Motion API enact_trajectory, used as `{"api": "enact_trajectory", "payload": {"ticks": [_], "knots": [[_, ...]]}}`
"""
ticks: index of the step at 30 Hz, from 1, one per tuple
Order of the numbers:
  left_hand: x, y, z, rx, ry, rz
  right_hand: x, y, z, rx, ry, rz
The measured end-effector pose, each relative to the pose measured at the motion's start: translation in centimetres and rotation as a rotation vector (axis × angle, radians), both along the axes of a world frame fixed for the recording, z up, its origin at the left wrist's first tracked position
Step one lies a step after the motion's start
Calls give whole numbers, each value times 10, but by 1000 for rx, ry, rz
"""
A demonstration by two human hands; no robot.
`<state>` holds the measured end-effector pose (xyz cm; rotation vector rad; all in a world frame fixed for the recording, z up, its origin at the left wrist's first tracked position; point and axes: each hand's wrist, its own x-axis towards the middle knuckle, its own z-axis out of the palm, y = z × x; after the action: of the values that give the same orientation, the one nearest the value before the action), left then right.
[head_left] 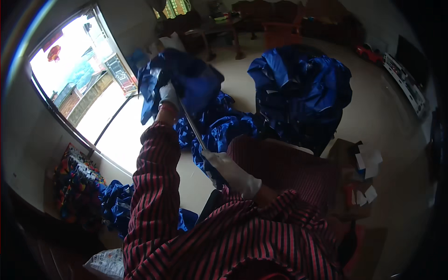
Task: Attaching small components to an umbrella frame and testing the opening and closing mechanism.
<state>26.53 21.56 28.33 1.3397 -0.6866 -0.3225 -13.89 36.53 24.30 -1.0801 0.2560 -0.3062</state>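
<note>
The umbrella (186,81), a blue one that looks half unfolded, is held up in front of the person, above the light floor (387,116), with its thin metal rod (192,127) running down toward the body. The left hand (169,95), in a white glove, is closed around the rod high up, just under the blue cloth, so it can carry the weight of the top. The right hand (233,173), also in a white glove, grips the lower end of the rod near the lap and keeps it steady; the picture is blurred here, so I cannot tell exactly how the fingers lie. A big pile of blue cloth (301,88) lies on the floor beyond, well apart from the hands. Small white paper pieces (368,163) lie at the right.
</note>
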Motion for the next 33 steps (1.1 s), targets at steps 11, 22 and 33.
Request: {"api": "enact_trajectory", "payload": {"ticks": [11, 22, 33], "knots": [[-36, 69, 4, 733, -1038, 393, -45, 16, 18, -445, 201, -91], [42, 133, -191, 920, -1443, 19, -53, 1, -47, 8, 155, 161], [38, 181, -176, 192, 113, 266, -26, 18, -97, -545, -203, 103]]}}
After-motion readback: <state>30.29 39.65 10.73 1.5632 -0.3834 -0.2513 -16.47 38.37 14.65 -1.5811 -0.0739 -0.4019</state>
